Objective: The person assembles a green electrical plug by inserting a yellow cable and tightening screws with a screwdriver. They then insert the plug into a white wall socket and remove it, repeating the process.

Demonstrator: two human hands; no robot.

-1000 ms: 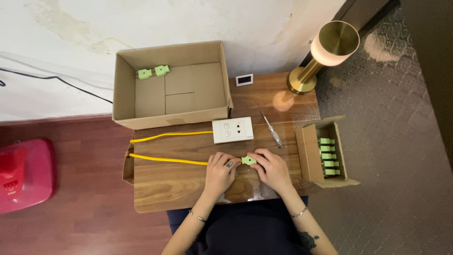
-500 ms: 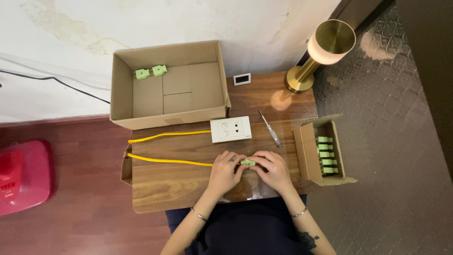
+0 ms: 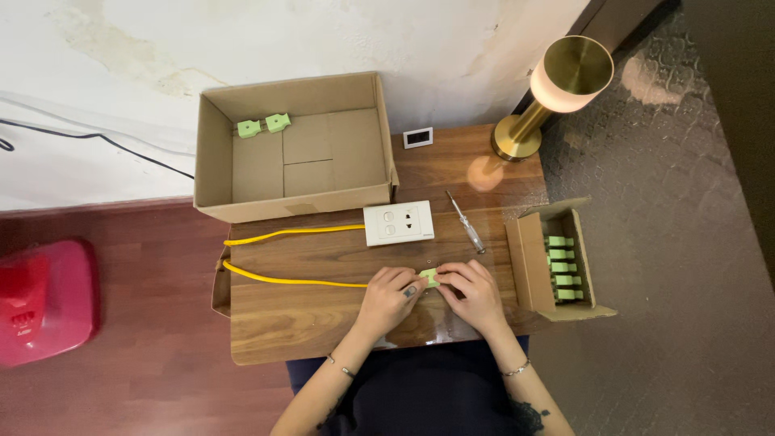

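Both hands meet at the front middle of the wooden surface (image 3: 323, 331), pinching a small green plug (image 3: 430, 278) between them — left hand (image 3: 389, 297) closed on its near end, right hand (image 3: 472, 292) on the other. It looks light, rigid plastic, best held by its flat sides. A stiff yellow cable (image 3: 291, 281) trails left. Wrists rest low, fingers curled inward.

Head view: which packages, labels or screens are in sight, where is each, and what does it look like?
Large cardboard box: far left of table, open, brown, two green parts inside.
Small cardboard box: right table edge, open, brown, a row of green parts inside.
Small display: against the wall beside the large box, white frame, dark face.
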